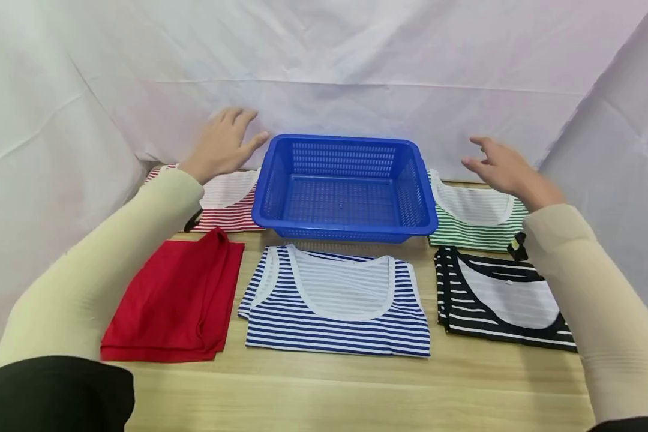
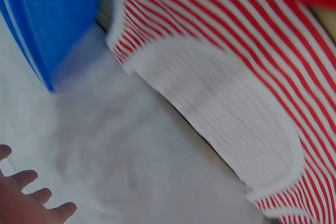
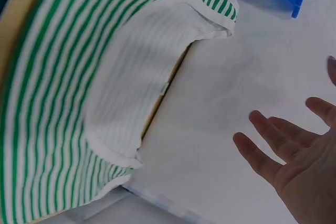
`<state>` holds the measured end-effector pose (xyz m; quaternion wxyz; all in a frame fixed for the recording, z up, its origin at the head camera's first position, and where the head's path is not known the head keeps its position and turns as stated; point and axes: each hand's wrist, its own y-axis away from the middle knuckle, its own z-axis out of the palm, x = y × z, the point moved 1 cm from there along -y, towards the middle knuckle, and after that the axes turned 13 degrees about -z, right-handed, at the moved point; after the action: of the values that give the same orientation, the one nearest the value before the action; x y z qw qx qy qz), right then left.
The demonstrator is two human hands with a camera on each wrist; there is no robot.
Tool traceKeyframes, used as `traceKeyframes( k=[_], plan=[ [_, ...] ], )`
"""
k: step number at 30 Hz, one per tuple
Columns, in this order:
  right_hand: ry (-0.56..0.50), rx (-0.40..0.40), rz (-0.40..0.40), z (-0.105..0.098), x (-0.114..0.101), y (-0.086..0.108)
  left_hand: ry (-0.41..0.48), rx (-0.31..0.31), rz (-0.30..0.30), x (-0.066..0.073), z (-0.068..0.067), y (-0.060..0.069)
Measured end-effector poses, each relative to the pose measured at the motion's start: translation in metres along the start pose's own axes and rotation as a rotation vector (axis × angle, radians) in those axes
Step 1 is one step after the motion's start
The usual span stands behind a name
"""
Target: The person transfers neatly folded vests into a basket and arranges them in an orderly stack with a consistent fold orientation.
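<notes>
An empty blue plastic basket (image 1: 340,201) stands at the back middle of the table. My left hand (image 1: 221,144) is raised to its left, fingers spread, above the red-and-white striped top (image 1: 227,201); the left wrist view shows that top (image 2: 252,77) and my fingertips (image 2: 39,196). Right of the basket, my right hand (image 1: 504,171) hovers over the green-and-white striped top (image 1: 472,231), holding nothing. In the right wrist view its fingers (image 3: 273,140) are apart, beside the green striped top (image 3: 52,98). Neither hand touches the basket.
In the front row lie a folded red cloth (image 1: 167,300) at left, a folded blue-and-white striped top (image 1: 335,336) in the middle and a folded black-and-white striped top (image 1: 475,312) at right. White fabric (image 1: 345,108) hangs behind and at both sides of the wooden table (image 1: 356,390).
</notes>
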<state>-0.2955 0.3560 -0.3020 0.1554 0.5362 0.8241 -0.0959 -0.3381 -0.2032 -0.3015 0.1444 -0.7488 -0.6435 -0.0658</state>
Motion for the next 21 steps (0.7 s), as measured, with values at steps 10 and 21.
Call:
traceKeyframes(
  k=[10,21],
  plan=[
    [-0.103,0.026,0.026,0.019,0.022,0.061,0.226,0.106,0.250,0.082,0.012,0.056],
    [-0.275,0.250,0.144,0.030,0.029,0.103,0.369,0.096,0.531,0.172,0.030,0.116]
  ],
)
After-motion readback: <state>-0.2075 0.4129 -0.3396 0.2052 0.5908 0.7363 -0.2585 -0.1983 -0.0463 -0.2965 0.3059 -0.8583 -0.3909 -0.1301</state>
